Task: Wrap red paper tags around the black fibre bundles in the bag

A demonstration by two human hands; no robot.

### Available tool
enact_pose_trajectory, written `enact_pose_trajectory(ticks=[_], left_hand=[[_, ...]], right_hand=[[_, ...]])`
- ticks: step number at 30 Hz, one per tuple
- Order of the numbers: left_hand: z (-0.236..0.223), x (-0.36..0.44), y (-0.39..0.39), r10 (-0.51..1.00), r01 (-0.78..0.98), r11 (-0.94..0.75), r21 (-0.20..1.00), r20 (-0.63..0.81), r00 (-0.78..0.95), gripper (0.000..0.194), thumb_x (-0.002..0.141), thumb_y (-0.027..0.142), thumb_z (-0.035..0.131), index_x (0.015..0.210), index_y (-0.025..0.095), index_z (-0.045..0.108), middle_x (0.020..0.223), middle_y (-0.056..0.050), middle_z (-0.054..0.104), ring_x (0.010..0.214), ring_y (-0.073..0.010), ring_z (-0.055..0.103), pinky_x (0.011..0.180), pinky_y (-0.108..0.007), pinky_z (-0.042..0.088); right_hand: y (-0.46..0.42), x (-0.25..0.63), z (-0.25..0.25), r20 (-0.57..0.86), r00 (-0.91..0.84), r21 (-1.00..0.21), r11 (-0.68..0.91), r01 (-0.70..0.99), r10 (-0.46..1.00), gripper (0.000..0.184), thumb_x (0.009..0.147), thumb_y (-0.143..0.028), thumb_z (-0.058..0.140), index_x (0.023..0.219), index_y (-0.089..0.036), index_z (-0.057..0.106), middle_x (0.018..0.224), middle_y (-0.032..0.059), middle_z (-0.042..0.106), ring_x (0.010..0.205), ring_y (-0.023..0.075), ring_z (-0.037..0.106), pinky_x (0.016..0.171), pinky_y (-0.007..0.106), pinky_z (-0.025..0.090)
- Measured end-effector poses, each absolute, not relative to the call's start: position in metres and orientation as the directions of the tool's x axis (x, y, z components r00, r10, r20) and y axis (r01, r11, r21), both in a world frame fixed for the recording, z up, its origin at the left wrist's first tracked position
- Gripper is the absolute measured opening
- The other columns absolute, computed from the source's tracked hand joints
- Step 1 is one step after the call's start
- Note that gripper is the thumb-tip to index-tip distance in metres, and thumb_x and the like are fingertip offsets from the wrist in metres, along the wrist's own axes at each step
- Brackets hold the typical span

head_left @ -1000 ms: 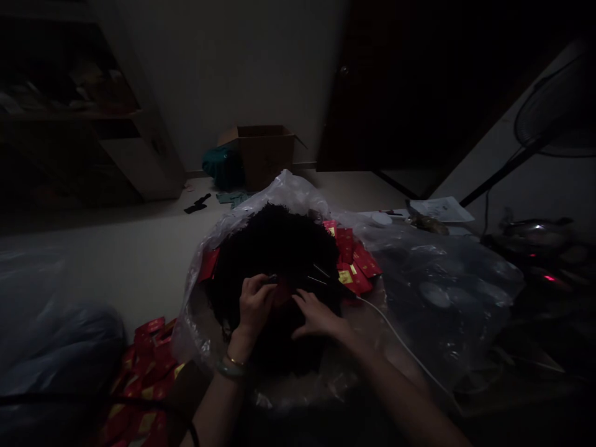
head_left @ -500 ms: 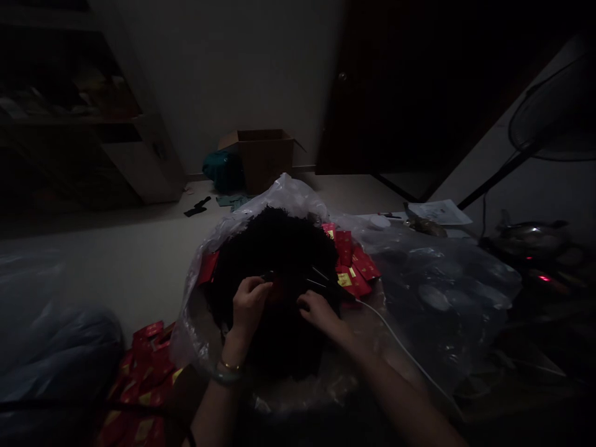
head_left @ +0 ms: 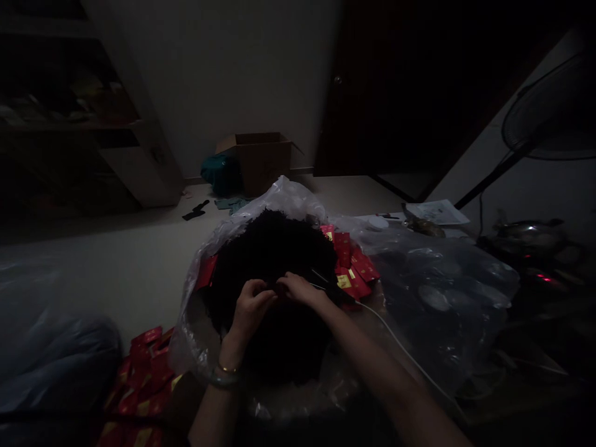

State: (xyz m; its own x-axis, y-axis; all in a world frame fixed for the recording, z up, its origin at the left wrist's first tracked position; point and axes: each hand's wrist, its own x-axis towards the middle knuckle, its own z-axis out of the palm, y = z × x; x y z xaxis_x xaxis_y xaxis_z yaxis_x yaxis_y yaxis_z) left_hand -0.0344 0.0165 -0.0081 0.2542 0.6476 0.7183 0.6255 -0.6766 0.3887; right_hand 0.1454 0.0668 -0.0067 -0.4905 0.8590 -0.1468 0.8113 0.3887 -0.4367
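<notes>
Where forearms converge over black mass, left hand, right hand nearly meeting, fingers bent, grip indiscernible.

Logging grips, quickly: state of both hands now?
Left hand: fingers bent over the black pile; any hold cannot be told.
Right hand: fingers bent, close by; likewise cannot be told.

Blk heap rough, prob. matt; clr plastic sheet glossy.

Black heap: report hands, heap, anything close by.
Left hand, right hand nearly together over black heap; grip unclear. Clear plastic around heap. Corded tool near right hand.
</notes>
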Motion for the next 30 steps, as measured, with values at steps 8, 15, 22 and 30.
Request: enact_pose_trajectory(ticks=[8,15,22,30], left_hand=[[-0.013,-0.027,0.013,0.708,0.622,-0.640,0.451,0.661,0.249,0.009,0.081,0.027,0.062,0.075,0.022,0.068,0.095,-0.003,0.049,0.086,-0.0152,0.052,0.072,-0.028,0.050],[-0.008,-0.021,0.011,0.737,0.618,-0.618,0.486,0.632,0.240,0.008,0.081,0.023,0.062,0.078,0.024,0.069,0.100,-0.004,0.049,0.093,-0.0173,0.050,0.079,-0.032,0.050],[-0.008,-0.020,0.011,0.748,0.632,-0.600,0.490,0.624,0.227,0.009,0.081,0.024,0.061,0.075,0.022,0.068,0.101,-0.004,0.050,0.092,-0.0173,0.050,0.078,-0.033,0.050],[-0.005,-0.021,0.013,0.674,0.618,-0.655,0.435,0.705,0.218,0.008,0.083,0.021,0.059,0.077,0.021,0.065,0.096,-0.005,0.054,0.088,-0.0174,0.051,0.074,-0.033,0.049]], right_hand=[[0.074,0.158,-0.003,-0.086,-0.358,-0.614,0.233,0.754,0.930,0.031,0.068,-0.003,0.059,0.092,-0.018,0.069,0.084,0.0025,0.068,0.078,0.0144,0.061,0.068,0.022,0.044],[0.054,0.171,0.065,0.032,-0.364,-0.841,0.222,0.493,0.931,0.027,0.068,-0.011,0.061,0.091,-0.017,0.071,0.077,0.0004,0.068,0.063,0.0102,0.058,0.056,0.019,0.043],[0.034,0.152,0.085,0.148,-0.431,-0.713,0.398,0.577,0.890,0.021,0.069,-0.008,0.062,0.084,-0.018,0.072,0.078,0.0012,0.067,0.068,0.0105,0.059,0.062,0.020,0.044],[0.047,0.157,0.066,0.215,-0.220,-0.723,0.306,0.619,0.952,0.021,0.076,-0.013,0.059,0.093,-0.019,0.070,0.089,0.0029,0.064,0.070,0.0108,0.059,0.068,0.024,0.048]])
